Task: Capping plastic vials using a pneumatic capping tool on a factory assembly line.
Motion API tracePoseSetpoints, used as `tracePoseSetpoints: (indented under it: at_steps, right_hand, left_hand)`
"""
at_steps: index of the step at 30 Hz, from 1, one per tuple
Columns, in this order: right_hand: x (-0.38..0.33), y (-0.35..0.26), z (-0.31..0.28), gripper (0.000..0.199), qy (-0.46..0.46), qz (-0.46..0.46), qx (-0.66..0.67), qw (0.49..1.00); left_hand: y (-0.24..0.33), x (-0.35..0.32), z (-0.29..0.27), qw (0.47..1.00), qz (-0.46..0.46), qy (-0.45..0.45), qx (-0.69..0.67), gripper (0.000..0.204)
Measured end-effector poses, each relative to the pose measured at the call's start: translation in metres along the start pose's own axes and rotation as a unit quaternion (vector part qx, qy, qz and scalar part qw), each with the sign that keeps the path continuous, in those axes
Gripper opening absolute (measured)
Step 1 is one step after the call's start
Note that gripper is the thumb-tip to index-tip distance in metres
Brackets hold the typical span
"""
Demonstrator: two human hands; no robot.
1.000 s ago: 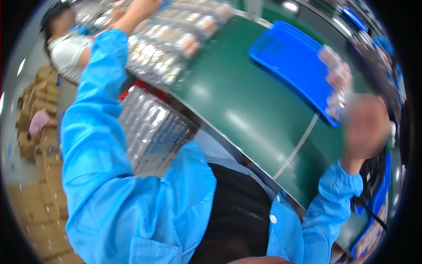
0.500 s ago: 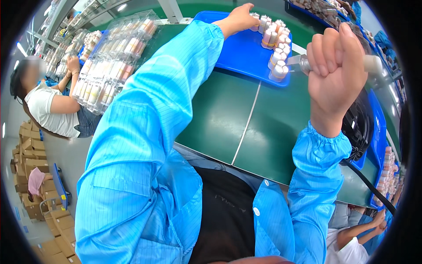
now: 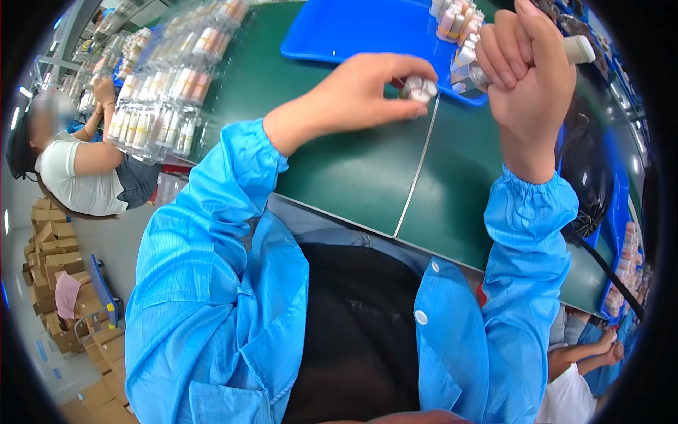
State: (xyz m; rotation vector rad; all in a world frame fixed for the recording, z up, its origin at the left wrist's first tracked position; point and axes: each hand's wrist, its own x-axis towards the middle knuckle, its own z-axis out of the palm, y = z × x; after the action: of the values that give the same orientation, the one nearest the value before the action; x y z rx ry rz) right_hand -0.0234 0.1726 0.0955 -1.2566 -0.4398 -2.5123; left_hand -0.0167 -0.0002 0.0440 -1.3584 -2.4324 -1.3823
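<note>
My left hand (image 3: 349, 99) is closed round a small bundle of white-capped bottles (image 3: 421, 90), held above the green table between thumb and fingers. To the right, my right hand (image 3: 528, 99) is raised in a fist round a clear object with a white cylindrical end (image 3: 579, 50). Its clear part sticks out on the fist's left side; its middle is hidden by my fingers. Beyond both hands lies a blue tray (image 3: 360, 28), with more bundles of white-capped, pinkish bottles (image 3: 458, 22) along its right side.
Stacked clear plastic trays of bottles (image 3: 169, 92) stand at the left of the green table (image 3: 339, 169). A seated person (image 3: 92, 169) works beyond them. A black rounded object (image 3: 586, 169) with a cable is at my right. Cardboard boxes (image 3: 63, 261) are piled at the far left.
My left hand has come back from the blue tray toward me, now with a bottle bundle in it. The right hand stays raised with the same object. The view has shifted slightly.
</note>
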Motion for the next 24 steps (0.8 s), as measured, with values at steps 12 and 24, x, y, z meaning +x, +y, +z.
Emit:
tracePoseSetpoints:
  at_steps: [12, 24]
  right_hand:
    - [-0.030, 0.019, -0.040, 0.038, -0.056, 0.015, -0.221, 0.974]
    - [-0.027, 0.017, -0.011, 0.039, 0.159, 0.059, -0.408, 0.897]
  left_hand:
    - [-0.009, -0.035, 0.029, 0.994, -0.064, 0.072, -0.053, 0.041]
    - [-0.012, -0.033, 0.038, 0.993, -0.035, 0.107, -0.036, 0.045]
